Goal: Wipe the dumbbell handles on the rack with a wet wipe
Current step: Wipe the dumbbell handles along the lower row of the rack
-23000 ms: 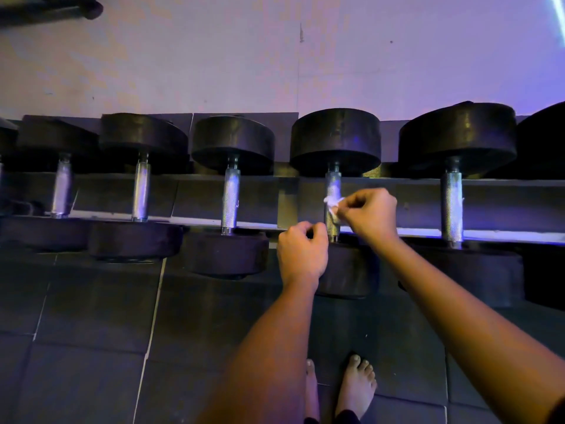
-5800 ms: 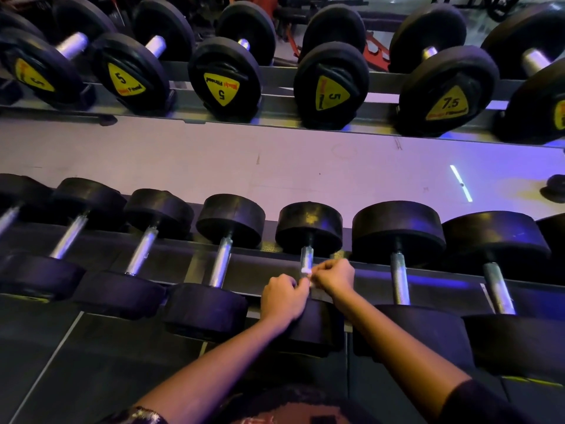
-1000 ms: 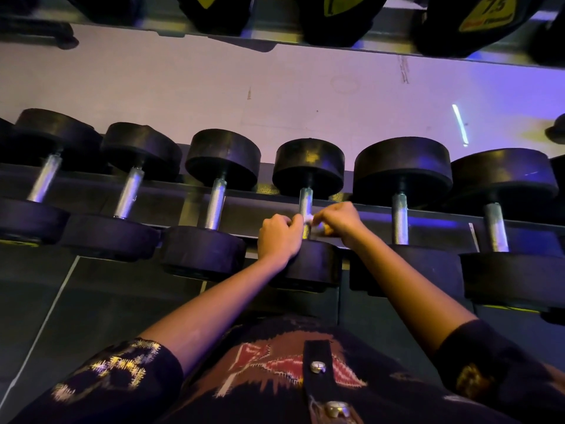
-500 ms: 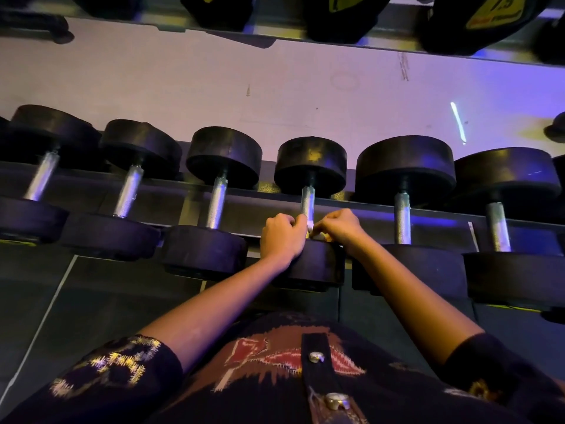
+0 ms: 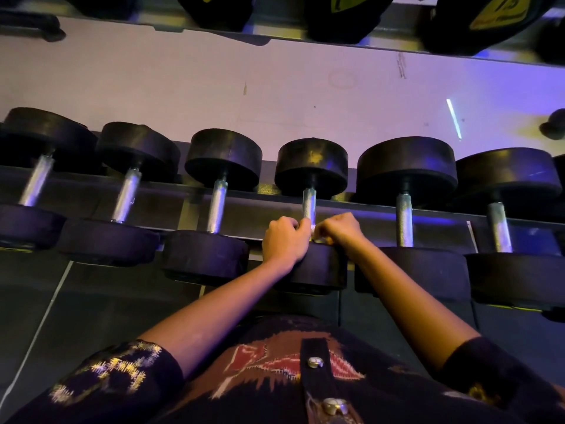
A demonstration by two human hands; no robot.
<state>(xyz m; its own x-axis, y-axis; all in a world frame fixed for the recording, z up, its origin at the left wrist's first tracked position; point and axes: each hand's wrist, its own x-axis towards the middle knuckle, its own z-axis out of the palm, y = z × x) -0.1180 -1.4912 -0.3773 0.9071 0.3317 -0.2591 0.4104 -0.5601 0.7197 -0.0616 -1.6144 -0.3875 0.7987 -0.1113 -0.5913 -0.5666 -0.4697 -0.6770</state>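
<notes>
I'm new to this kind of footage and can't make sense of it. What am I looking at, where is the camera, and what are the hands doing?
No machine here: these are a person's bare hands, filmed by a wide-angle camera worn on the head, looking down. The left hand and right hand meet at the near end of one dumbbell handle on the rack. Their curled fingers seem to pinch a wipe; only a pale scrap shows between them. More dumbbells lie on both sides, untouched. An upper shelf holds dumbbells with yellow labels. The patterned cloth at the bottom is the person's clothing.
</notes>
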